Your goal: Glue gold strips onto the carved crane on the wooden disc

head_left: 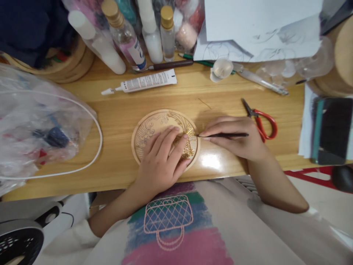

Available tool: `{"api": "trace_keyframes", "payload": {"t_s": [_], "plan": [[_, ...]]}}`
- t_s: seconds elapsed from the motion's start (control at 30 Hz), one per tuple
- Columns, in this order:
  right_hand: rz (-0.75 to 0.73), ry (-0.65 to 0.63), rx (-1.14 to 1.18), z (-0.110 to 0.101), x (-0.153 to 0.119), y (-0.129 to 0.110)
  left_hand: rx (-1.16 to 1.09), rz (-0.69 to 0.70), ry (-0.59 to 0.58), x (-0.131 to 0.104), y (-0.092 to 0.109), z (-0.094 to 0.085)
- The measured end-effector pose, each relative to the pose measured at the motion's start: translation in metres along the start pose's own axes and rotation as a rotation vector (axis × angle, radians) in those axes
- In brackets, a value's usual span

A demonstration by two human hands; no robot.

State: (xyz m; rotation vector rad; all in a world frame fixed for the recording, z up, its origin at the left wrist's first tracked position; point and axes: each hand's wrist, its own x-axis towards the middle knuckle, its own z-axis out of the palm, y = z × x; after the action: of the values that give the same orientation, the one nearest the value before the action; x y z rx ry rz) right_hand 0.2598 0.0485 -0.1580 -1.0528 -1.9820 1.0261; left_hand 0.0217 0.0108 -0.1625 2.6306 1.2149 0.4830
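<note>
A round wooden plaque (134,141) with a raised rim lies near the table's front edge. Line patterns cover its left part, and shiny gold wire (188,131) forms curved, feathery shapes on its right. My left hand (162,156) rests flat across the plaque with its fingers spread, hiding the middle. My right hand (234,134) is closed around a slim dark pen-like tool (230,135), whose tip meets the plaque's right edge by the gold wire. Whether the tool has one prong or two, I cannot tell. Beyond the plaque lies a short bit of gold wire (204,103).
Red-handled pliers (259,119) lie beside my right hand. A white glue tube (149,81), several bottles (167,35) and papers (261,25) line the back. On the left are a plastic bag (41,121) and a white cable (101,136); a phone (332,130) lies at right.
</note>
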Motion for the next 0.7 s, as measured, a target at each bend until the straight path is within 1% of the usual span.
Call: {"api": "trace_keyframes", "payload": {"t_s": [0.23,0.4,0.7], "plan": [[-0.012,0.012,-0.006,0.0,0.0005,0.0002,-0.006,0.002,0.001,-0.0004,-0.0001,0.0],[0.016,0.009,-0.023,0.0007,0.0004,-0.0006,-0.013,-0.004,-0.004,-0.0009,-0.0004,0.0005],[0.009,0.025,-0.025,0.0016,0.0002,-0.0027,-0.001,0.022,-0.001,-0.0014,-0.0004,0.0008]]}}
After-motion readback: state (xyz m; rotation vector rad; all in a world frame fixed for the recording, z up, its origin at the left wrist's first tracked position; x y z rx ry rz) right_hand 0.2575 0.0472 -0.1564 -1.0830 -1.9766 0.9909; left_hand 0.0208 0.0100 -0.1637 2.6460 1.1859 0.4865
